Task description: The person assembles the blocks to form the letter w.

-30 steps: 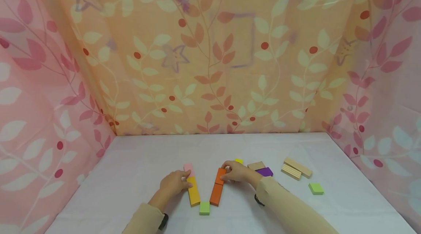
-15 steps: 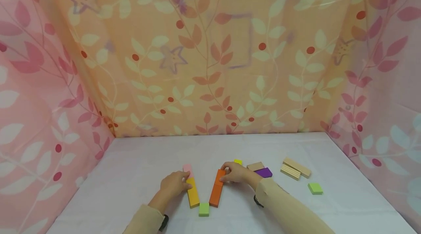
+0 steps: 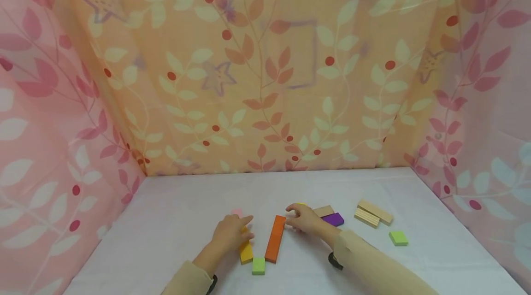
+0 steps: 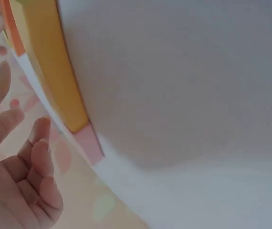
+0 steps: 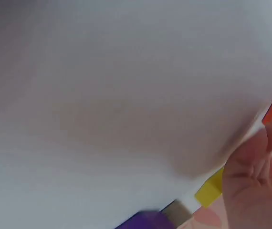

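My left hand (image 3: 230, 233) hovers over a deep yellow block (image 3: 246, 252) and a pink block (image 3: 237, 212), partly hiding both. Its fingers are spread and hold nothing. In the left wrist view, the yellow block (image 4: 55, 67) meets the pink block (image 4: 89, 143) end to end, apart from the hand (image 4: 16, 176). Just right of two orange blocks (image 3: 275, 239) laid end to end, my right hand (image 3: 307, 220) is loosely bent around nothing. A light green block (image 3: 258, 266) lies between the near ends of the yellow and orange rows, which form a V.
Beyond the right hand lie a bright yellow block (image 5: 211, 188), a tan block (image 3: 324, 211) and a purple block (image 3: 333, 219). Farther right are a plain wooden block (image 3: 379, 212), a ridged wooden block (image 3: 367, 217) and another green block (image 3: 399, 238). Patterned curtains (image 3: 265, 78) enclose the white table (image 3: 186, 193).
The right hand has let go of the orange blocks and moved slightly right. The left hand has come off the yellow and pink blocks, shifting right over them. The orange blocks' seam has narrowed.
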### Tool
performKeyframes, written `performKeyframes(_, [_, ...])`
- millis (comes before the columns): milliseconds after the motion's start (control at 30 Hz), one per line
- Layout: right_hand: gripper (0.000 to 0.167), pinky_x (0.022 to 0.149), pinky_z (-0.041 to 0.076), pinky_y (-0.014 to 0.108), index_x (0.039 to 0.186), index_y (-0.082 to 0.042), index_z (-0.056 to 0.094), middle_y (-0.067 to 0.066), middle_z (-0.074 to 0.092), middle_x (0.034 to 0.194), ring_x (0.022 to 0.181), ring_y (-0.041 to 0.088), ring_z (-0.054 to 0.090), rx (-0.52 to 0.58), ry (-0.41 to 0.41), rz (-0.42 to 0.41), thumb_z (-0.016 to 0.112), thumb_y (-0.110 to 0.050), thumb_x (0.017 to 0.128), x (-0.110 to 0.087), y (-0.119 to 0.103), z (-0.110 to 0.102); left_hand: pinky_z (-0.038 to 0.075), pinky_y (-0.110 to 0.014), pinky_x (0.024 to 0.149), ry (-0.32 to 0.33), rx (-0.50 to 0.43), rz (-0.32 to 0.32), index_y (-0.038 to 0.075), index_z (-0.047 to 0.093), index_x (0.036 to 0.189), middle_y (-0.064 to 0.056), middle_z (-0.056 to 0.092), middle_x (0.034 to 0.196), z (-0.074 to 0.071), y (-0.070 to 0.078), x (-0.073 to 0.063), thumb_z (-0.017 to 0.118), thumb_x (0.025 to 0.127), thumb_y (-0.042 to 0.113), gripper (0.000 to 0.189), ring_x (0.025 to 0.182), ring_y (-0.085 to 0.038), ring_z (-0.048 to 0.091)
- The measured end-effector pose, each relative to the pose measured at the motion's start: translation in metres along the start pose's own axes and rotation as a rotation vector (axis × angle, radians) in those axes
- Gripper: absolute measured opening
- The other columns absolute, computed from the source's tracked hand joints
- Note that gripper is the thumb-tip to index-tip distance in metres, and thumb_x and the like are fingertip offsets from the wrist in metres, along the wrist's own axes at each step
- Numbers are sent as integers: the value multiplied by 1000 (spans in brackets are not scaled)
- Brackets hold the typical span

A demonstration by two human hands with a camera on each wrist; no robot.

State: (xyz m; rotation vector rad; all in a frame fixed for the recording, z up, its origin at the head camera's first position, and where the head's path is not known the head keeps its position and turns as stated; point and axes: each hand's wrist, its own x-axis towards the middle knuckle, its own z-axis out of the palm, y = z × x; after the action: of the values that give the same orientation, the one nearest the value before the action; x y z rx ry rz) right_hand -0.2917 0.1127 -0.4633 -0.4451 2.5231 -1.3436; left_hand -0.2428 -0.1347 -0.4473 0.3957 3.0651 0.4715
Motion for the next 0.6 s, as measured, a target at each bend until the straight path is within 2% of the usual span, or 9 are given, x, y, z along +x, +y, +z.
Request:
performKeyframes(67, [34, 56, 41, 26, 120, 2, 60, 3, 50, 73, 61, 14, 47, -13, 72, -5, 68, -10, 90, -2, 2, -5, 40, -34, 64, 8, 8, 47, 13, 65, 128, -7, 55, 87, 0, 4, -2, 76, 83, 34, 50, 74, -20, 45])
performKeyframes(133, [31, 61, 38, 29, 117, -1, 64, 3, 49, 75, 66, 15, 45, -77, 143, 4, 70, -11, 88, -1, 2, -12, 39, -32, 62, 12, -5, 86, 12, 65, 128, -6, 54, 85, 0, 8, -3, 75, 83, 34, 51, 71, -18, 43])
performKeyframes(233, [32, 65, 38, 33, 113, -4, 68, 4, 51, 80, 74, 19, 46, -209, 205, -1, 76, -13, 84, 2, 4, -23, 40, -30, 61, -3, -20, 129, 13, 64, 129, -5, 54, 84, 0, 14, -3, 75, 83, 36, 52, 71, -17, 43])
performKeyframes(367, [37, 70, 42, 38, 112, -8, 71, 10, 54, 91, 85, 25, 46, -436, 217, 4, 81, -20, 78, 8, 9, -33, 43, -31, 66, -57, -7, 142, 17, 63, 132, -6, 56, 88, 5, 24, 1, 74, 82, 41, 57, 78, -19, 48])
performKeyframes(433, [38, 73, 41, 41, 111, -11, 72, 11, 54, 95, 89, 27, 45, -535, 217, 23, 82, -24, 77, 10, 12, -34, 47, -33, 72, -98, 9, 134, 18, 61, 133, -8, 60, 94, 9, 31, 4, 72, 83, 44, 58, 83, -22, 51])
performKeyframes(500, [37, 74, 41, 42, 110, -12, 73, 11, 53, 95, 90, 28, 45, -584, 216, 27, 83, -26, 77, 10, 15, -35, 49, -37, 79, -131, 31, 128, 19, 61, 134, -9, 62, 101, 13, 37, 7, 70, 84, 47, 58, 89, -24, 55])
performKeyframes(600, [36, 75, 41, 42, 109, -11, 73, 11, 53, 94, 89, 28, 44, -595, 215, 31, 83, -25, 77, 10, 18, -37, 48, -38, 86, -153, 60, 118, 20, 61, 133, -10, 64, 106, 19, 47, 9, 70, 85, 46, 56, 95, -25, 56])
